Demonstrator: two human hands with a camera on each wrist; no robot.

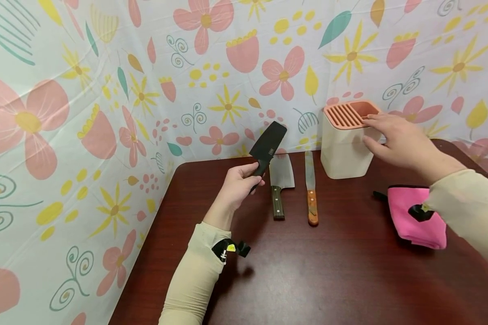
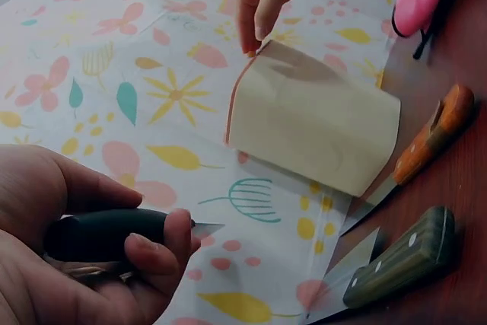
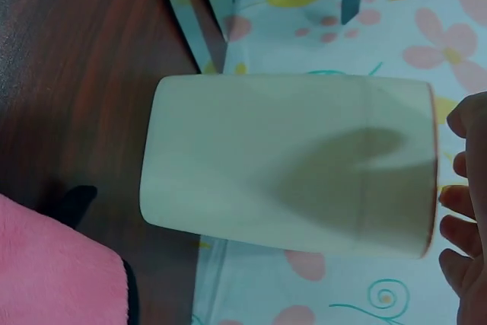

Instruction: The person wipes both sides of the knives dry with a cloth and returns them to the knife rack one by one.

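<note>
My left hand (image 1: 240, 184) grips the black handle of a black-bladed cleaver (image 1: 269, 140), its blade raised and tilted up above the table. In the left wrist view the fingers curl round the handle. My right hand (image 1: 402, 140) reaches over the top of a cream knife holder (image 1: 345, 153) with an orange slotted lid (image 1: 343, 115). Its fingers are fairly straight at the lid's right side; whether they touch the rim is hard to tell. Behind the raised cleaver lies a green-handled cleaver (image 1: 278, 201), and beside that a long knife with an orange wooden handle (image 1: 312, 207).
A folded pink cloth (image 1: 415, 221) with black edging lies under my right forearm. The dark red table (image 1: 309, 280) meets a flower-printed fabric wall (image 1: 227, 76) at the back and left.
</note>
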